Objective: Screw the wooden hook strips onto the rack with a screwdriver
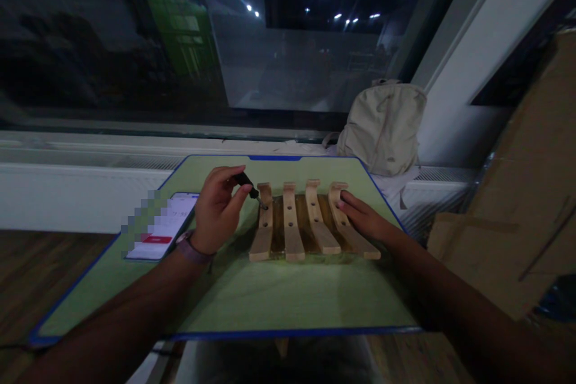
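Observation:
My left hand (220, 207) grips the black handle of a short screwdriver (245, 182). The screwdriver's tip meets the upper hole of the leftmost wooden hook (261, 240). Several such curved hooks, pale and with dark holes, stand side by side on a brown wooden board (300, 216). At the far right of the row, my right hand (360, 213) is closed around the upper part of the rightmost hook (357, 240); some of its fingers are hidden. Whether a screw sits under the screwdriver's tip is too small to tell.
Everything rests on a small green table (279, 300) with a blue edge. A phone (162, 228) lies left of my left hand. Behind the table are a radiator (81, 195), a window and a beige backpack (384, 126). Large cardboard (517, 192) stands at the right.

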{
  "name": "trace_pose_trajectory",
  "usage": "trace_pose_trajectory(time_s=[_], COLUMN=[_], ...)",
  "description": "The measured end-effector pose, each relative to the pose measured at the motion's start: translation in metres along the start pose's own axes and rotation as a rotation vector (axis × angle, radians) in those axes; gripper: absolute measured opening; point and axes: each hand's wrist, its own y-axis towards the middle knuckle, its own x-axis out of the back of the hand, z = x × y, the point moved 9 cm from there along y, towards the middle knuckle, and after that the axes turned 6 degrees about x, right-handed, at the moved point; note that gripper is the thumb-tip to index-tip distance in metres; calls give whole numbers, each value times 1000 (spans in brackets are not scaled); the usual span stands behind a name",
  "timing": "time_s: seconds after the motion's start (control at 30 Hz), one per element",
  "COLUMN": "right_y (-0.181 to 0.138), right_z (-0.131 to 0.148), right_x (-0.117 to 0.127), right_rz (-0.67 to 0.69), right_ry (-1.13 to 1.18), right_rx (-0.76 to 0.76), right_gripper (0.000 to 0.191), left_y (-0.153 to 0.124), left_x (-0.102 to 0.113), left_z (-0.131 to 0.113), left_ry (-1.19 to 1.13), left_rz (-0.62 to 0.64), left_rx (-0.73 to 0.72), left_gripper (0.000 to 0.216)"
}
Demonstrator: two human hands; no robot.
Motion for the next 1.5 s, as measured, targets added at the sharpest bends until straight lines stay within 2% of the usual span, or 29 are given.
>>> trace_pose_trajectory(time_s=[0.17,0.3,0.43,0.53,0.63,0.8,1.07,1.23,1.33,1.5], right_y=[0,0,0,0,0,1,-1,-1,-1,-1], right_z=[-1,-4,-2,3,6,2,1,3,5,10], right_x=[0,-1,0,0,-1,0,1,3,4,4], right_rz=[-1,1,1,7,23,21,27,12,-12,-32], right_ry=[10,8,8,3,-8,-29,-48,-32,-16,19], right_rx=[-19,-28,-29,-17,-19,-25,-37,-49,-66,-79], right_gripper=[37,36,35,35,34,36,37,38,37,41], left_y=[-3,-4,-2,-2,-4,-6,-3,-5,-6,-4], left_x=[-6,-8,-4,-2,-7,-13,1,-7,-10,-2], left_z=[5,5,2,5,8,6,7,6,4,5], left_ry=[-69,-79,-53,-36,-104,-127,14,-119,-146,-45], left_rz=[53,71,23,-10,28,80,-30,29,58,-17], left_rx=[68,59,-17,13,50,33,0,36,33,12], left_gripper=[35,32,31,30,32,33,24,34,32,28])
